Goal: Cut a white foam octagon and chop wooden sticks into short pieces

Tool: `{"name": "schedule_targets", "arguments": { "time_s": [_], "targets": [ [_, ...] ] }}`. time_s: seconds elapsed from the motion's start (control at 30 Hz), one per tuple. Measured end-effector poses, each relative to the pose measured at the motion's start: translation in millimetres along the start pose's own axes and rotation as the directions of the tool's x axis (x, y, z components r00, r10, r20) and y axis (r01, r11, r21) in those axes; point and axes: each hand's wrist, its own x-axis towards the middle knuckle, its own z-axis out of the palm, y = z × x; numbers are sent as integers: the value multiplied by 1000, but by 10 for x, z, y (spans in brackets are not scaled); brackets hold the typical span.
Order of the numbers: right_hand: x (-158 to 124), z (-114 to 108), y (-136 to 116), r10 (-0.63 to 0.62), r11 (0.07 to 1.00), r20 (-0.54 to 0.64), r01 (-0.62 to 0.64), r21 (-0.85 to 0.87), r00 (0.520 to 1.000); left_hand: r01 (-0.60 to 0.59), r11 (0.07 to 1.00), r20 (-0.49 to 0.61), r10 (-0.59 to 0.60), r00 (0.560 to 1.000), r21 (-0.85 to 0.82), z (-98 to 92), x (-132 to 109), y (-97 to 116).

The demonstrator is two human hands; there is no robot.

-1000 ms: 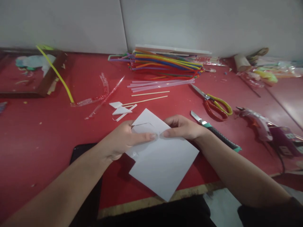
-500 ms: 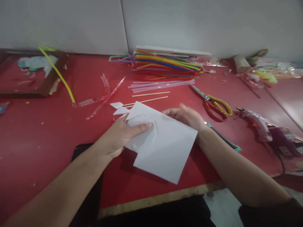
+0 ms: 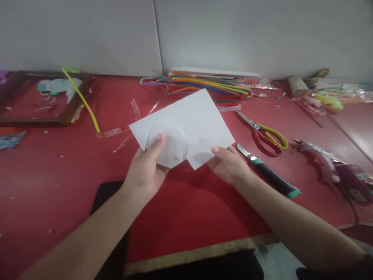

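A white sheet of paper [image 3: 192, 120] with a cut-out flap is held up above the red table [image 3: 58, 175], tilted towards the camera. My left hand [image 3: 147, 169] pinches its lower left part, thumb on top of the flap. My right hand [image 3: 227, 163] pinches the lower right corner, thumb on the front. Both hands are closed on the paper.
A utility knife [image 3: 268, 171] lies just right of my right hand. Scissors [image 3: 266, 132] and a glue gun [image 3: 317, 157] lie further right. A pile of coloured straws [image 3: 210, 83] sits at the back. A wooden frame [image 3: 72, 105] and a yellow straw [image 3: 83, 99] are at the left. A black phone [image 3: 107, 194] lies under my left forearm.
The paper has been lifted off the table and turned over, rising away from me. Both hands shifted their grip to its near edge. The small white scraps are hidden behind it.
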Motion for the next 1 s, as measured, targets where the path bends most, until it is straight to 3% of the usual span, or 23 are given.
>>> {"name": "schedule_targets", "arguments": {
  "time_s": [0.13,0.27,0.77,1.0],
  "targets": [
    [-59,102,79,-86,996,-109,84,-23,990,39,997,145,-49,988,71,28,-59,-77],
    [-69,129,99,-51,999,-95,49,-24,994,71,991,236,-96,967,110,27,-74,-125],
    [-46,123,67,-87,996,-23,87,-36,996,52,990,197,-77,977,130,8,-50,-127],
    [-45,139,54,-134,982,-17,131,-138,991,30,988,198,-60,978,153,-5,-49,-139]
  ]
}}
